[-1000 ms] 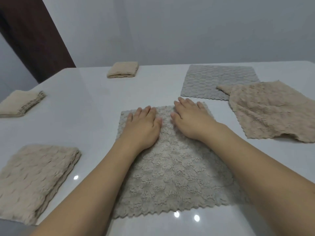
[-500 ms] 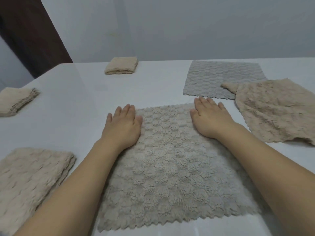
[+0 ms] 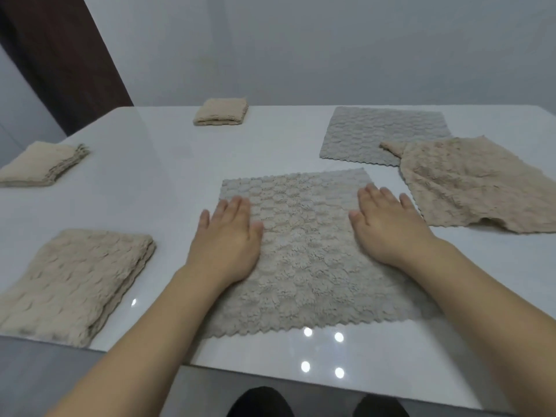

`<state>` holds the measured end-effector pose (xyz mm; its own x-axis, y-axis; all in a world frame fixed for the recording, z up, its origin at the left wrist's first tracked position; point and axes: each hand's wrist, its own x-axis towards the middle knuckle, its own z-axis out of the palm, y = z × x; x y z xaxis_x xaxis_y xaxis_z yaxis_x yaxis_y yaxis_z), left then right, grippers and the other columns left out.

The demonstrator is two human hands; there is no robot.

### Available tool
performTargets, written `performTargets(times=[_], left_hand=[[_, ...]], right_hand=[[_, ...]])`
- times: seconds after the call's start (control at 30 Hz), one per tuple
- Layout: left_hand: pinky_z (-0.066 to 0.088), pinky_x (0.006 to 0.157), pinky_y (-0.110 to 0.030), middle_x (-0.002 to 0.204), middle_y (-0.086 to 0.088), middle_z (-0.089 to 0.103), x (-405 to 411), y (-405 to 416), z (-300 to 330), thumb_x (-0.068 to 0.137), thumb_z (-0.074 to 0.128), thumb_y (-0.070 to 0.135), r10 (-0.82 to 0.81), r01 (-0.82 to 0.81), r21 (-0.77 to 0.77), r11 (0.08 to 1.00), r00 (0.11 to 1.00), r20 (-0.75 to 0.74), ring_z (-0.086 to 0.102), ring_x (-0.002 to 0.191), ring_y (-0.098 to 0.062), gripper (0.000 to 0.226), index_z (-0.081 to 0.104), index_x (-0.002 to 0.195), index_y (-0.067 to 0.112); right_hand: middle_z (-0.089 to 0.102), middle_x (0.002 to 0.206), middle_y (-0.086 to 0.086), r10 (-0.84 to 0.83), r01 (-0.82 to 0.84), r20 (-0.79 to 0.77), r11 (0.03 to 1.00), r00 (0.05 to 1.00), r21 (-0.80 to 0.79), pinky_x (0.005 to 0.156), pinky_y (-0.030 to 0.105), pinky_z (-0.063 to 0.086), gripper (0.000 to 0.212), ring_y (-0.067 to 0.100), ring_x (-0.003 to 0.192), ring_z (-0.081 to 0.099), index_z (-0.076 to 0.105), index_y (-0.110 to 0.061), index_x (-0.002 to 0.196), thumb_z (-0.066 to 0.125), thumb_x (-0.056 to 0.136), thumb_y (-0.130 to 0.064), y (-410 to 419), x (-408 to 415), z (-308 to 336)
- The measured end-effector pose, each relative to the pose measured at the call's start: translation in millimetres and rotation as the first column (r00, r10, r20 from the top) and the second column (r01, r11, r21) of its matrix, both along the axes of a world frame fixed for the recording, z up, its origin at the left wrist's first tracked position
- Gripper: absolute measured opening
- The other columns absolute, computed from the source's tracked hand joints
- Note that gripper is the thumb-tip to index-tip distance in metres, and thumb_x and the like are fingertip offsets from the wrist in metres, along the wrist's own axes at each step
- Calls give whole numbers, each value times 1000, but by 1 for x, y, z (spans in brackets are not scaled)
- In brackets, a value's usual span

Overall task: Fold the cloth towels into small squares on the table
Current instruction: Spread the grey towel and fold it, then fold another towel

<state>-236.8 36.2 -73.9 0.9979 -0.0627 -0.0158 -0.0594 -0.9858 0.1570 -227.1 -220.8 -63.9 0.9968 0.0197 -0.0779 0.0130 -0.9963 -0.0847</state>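
A grey-beige towel point(image 3: 304, 251) lies spread flat on the white table point(image 3: 168, 182) in front of me. My left hand point(image 3: 230, 239) presses flat on its left side with straight fingers. On the towel's right side my right hand point(image 3: 388, 227) lies flat, fingers straight. A grey towel point(image 3: 379, 130) lies unfolded at the back right, and a beige towel point(image 3: 478, 188) lies unfolded and slightly rumpled at the right, overlapping the grey one's corner.
Three folded beige towels sit on the table: one point(image 3: 72, 281) at the near left, one point(image 3: 42, 164) at the far left edge, a small one point(image 3: 221, 112) at the back. The table's near edge runs just below the spread towel. A dark doorframe point(image 3: 69, 55) stands at left.
My hands have slid apart from the middle of the towel toward its left and right sides and a little toward me, smoothing it flat.
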Motion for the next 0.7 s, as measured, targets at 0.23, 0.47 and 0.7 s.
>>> performTargets(times=[0.23, 0.47, 0.7], left_hand=[[-9, 123, -40, 166, 3, -6, -62, -37, 0, 101, 4, 53, -191, 192, -68, 979, 981, 24, -11, 151, -13, 66, -3, 158, 21], [-11, 121, -37, 166, 5, -9, -81, 14, 3, 99, 5, 55, -81, 83, 47, 995, 996, -35, -13, 151, -11, 69, -6, 158, 21], [-8, 123, -39, 166, 4, -7, -86, -33, 0, 104, 13, 48, -215, 214, -58, 975, 977, -4, -10, 151, -12, 63, 0, 159, 20]], right_hand=[[-6, 162, -3, 206, -215, 91, 971, 974, 104, 120, 36, -6, 59, 12, 148, -7, 2, -18, 155, 12, 102, -43, 32, -53, -4], [-4, 162, -1, 46, -46, 45, 999, 998, -6, 119, 41, -7, 60, 15, 148, -6, 4, -17, 155, 10, 101, -44, -4, -75, 0], [-5, 162, -5, 234, -239, 61, 967, 970, 91, 120, 37, -4, 59, 11, 148, -7, 2, -20, 155, 11, 102, -43, 39, -86, -5]])
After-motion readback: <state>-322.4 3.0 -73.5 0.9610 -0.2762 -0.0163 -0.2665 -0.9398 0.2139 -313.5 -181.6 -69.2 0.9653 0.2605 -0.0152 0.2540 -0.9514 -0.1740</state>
